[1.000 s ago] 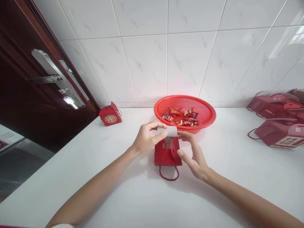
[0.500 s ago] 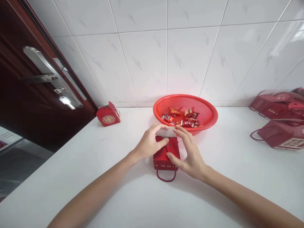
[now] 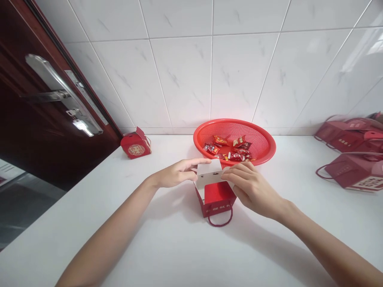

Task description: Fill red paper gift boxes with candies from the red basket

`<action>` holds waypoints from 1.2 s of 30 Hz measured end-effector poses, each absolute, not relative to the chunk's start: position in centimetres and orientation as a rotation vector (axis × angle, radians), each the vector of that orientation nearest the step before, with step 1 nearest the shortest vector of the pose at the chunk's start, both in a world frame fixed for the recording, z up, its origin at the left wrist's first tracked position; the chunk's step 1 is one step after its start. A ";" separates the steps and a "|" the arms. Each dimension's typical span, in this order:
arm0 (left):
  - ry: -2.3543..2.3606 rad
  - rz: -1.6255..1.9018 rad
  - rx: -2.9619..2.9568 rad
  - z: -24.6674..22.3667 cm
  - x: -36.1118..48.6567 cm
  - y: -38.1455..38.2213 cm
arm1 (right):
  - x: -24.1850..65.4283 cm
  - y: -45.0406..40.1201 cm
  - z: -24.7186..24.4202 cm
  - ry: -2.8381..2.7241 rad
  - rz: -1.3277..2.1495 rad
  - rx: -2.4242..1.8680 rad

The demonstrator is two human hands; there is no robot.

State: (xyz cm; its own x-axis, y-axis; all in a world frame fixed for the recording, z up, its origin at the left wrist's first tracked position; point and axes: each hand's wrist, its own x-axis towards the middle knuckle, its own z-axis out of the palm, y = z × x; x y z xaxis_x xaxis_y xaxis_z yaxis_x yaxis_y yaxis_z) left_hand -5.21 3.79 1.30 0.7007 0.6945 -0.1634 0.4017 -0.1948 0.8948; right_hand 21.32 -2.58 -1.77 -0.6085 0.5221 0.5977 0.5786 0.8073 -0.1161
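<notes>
In the middle of the white table stands a small red paper box (image 3: 220, 209) with its top flaps raised, white inner sides showing and a dark red cord handle at the front. My left hand (image 3: 176, 173) touches its left side, thumb and fingers apart near the upper flap. At the right flap, my right hand (image 3: 249, 185) has its fingers pinched together on the edge. Right behind the box is a red mesh basket (image 3: 263, 147) with several wrapped candies (image 3: 220, 140) in it.
A closed red box (image 3: 136, 145) with gold print sits at the back left. Several dark red boxes with cord handles (image 3: 350, 171) lie at the right. Behind the table is a tiled wall (image 3: 179, 79); a brown door (image 3: 30, 119) stands at the left.
The box's top flaps have come apart and its inside now shows. My left hand has moved left, and my right hand has shifted right and closed on a flap.
</notes>
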 end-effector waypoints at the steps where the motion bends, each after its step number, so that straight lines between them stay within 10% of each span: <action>1: 0.874 0.288 1.832 1.5 -5.3 3.8 | 21.4 -2.7 -1.5 -2.384 -0.095 -0.853; 19: 0.963 0.316 1.644 1.6 -4.5 3.2 | 22.2 -3.8 0.7 -2.470 0.627 -0.921; 36: 0.789 0.257 1.510 0.4 -5.7 4.5 | 21.6 -6.1 1.3 -2.692 0.254 -0.598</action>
